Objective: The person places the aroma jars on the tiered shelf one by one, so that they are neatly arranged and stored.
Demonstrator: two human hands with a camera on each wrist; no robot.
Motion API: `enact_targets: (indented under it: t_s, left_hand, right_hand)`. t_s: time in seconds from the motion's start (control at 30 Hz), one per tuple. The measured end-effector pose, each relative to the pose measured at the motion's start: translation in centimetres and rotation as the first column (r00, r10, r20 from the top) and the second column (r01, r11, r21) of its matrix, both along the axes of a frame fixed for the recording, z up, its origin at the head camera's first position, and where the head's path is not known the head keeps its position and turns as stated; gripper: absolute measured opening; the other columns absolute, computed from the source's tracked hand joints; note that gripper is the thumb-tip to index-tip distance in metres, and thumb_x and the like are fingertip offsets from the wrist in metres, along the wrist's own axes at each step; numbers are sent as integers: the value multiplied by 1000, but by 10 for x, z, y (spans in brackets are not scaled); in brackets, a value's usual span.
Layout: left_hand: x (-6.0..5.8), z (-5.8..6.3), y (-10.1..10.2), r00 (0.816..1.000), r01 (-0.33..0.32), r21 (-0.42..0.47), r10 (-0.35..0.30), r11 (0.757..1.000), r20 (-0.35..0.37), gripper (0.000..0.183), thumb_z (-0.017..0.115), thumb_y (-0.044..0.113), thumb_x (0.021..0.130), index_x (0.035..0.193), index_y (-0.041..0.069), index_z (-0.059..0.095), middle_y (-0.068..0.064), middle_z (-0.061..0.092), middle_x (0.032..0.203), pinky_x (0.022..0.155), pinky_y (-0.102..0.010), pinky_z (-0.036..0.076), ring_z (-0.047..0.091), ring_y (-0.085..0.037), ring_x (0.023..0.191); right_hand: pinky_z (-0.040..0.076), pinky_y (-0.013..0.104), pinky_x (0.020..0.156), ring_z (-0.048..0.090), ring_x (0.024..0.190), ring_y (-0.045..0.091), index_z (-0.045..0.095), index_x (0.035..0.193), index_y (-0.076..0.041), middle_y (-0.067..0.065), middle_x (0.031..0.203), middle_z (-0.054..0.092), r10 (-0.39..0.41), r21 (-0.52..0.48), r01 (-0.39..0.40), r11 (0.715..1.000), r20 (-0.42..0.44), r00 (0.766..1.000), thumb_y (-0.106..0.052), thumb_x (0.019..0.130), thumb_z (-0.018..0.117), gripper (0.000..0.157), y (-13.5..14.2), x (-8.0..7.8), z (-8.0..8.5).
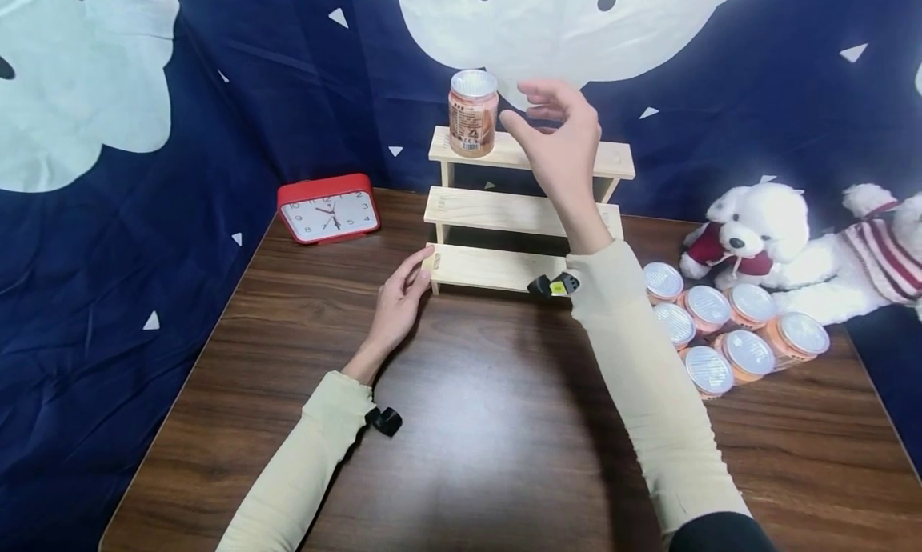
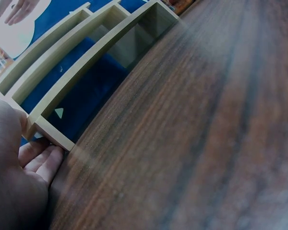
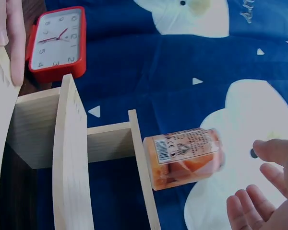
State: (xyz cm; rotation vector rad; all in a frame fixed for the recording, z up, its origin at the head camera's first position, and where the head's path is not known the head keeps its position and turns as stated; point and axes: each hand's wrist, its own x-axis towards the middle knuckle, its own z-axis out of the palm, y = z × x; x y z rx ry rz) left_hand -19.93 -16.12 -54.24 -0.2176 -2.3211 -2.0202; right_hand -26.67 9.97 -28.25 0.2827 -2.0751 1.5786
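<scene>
A clear jar (image 1: 473,116) with orange contents, a printed label and a pale lid stands upright on the left part of the top step of a three-step wooden shelf (image 1: 497,268). Just right of the jar, my right hand (image 1: 565,132) hangs in the air with its fingers bent loosely and apart, touching nothing. In the right wrist view a gap shows between the fingertips and the jar (image 3: 182,158). My left hand (image 1: 399,300) grips the left end of the shelf's lowest step. In the left wrist view its fingers (image 2: 41,160) lie against the shelf's end.
A red alarm clock (image 1: 330,208) stands left of the shelf. Several similar lidded jars (image 1: 749,352) are grouped at the right of the wooden table (image 1: 461,456). White plush toys (image 1: 759,224) sit behind them. A dark blue patterned cloth (image 1: 288,72) hangs behind the table.
</scene>
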Motion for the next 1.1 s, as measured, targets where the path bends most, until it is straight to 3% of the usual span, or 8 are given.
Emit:
enact_targets:
  t_s: [0.33,0.53,0.67,0.8,1.1]
  left_hand:
    - [0,0,-1,1000,-13,-19,13,1000,1,41,65,35,114,155,42,64,6,73,146,116,-32,52,68,-12,136]
    - [-1,-1,0,1000,-10,-11,10,1000,6,41,65,36,114,154,43,64,6,71,149,117,-31,52,67,-11,137]
    - [-1,-1,1,1000,-8,-11,8,1000,6,41,65,38,114,155,43,64,6,71,149,116,-31,53,67,-12,137]
    - [0,-2,1,1000,-7,-11,7,1000,1,41,65,39,114,155,43,64,6,72,148,116,-30,53,68,-12,136]
    - [0,-1,1,1000,-9,-12,9,1000,-12,40,65,39,114,154,43,64,6,73,146,116,-31,53,69,-12,135]
  right_hand:
    - [61,29,88,74,105,27,83,122,-5,10,117,79,19,-141,-29,990,-68,997,-8,92,88,31,11,37,-7]
    - [63,30,89,74,97,18,80,125,2,14,116,78,54,-135,-80,988,-187,981,-4,93,86,33,12,57,-14]
    - [63,32,91,73,93,19,79,125,3,8,108,77,68,-133,-103,986,-246,967,-5,93,86,34,14,69,-17]
    - [63,32,90,72,89,20,80,123,2,0,103,76,58,-163,-104,981,-265,962,-3,92,86,32,17,82,-15]
    - [62,29,86,71,88,23,81,122,0,5,102,77,8,-212,-65,975,-260,965,0,86,87,36,29,108,-2]
